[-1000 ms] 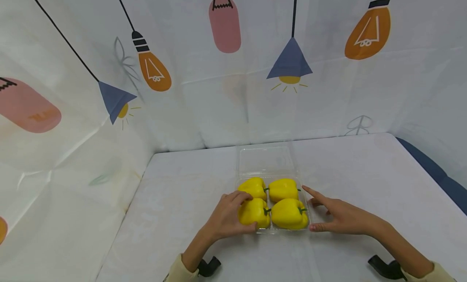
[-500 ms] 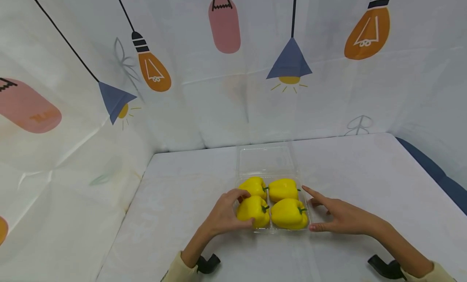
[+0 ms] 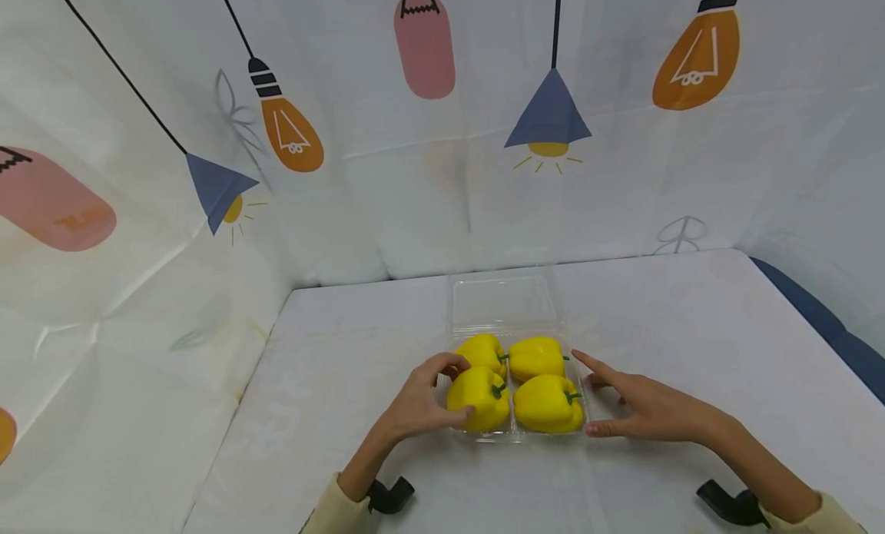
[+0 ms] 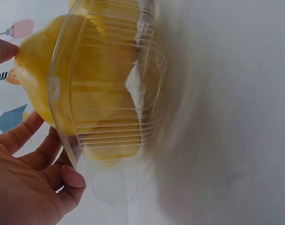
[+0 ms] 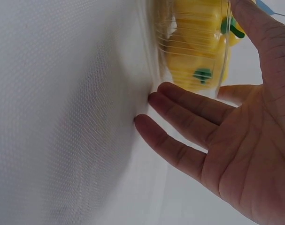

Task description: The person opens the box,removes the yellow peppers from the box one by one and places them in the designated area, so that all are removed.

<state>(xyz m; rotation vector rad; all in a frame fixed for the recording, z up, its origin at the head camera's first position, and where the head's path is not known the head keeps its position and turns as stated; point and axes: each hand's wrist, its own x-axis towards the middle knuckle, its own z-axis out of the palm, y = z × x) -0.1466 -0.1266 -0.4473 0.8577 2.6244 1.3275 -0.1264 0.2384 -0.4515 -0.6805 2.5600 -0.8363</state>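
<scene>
Tbl (image 3: 664,319) white. Clear box (image 3: 499,438) approx. mid-tbl, lid (image 3: 502,299) laid back toward tbl's far edge; thin plastic, prob. flexes, so best steadied by its rim. R hand (image 3: 646,411) at box's R edge, fingers loosely spread, gripping nothing. L hand (image 3: 418,402) holds pepper (image 3: 478,399) betw. thumb & fingers, box's near-L corner. Other 3 peppers (image 3: 548,405) in remaining corners. Pepper prob. light, firm, smooth, maybe slippery; take round widest part, not stem (image 3: 498,390).
</scene>
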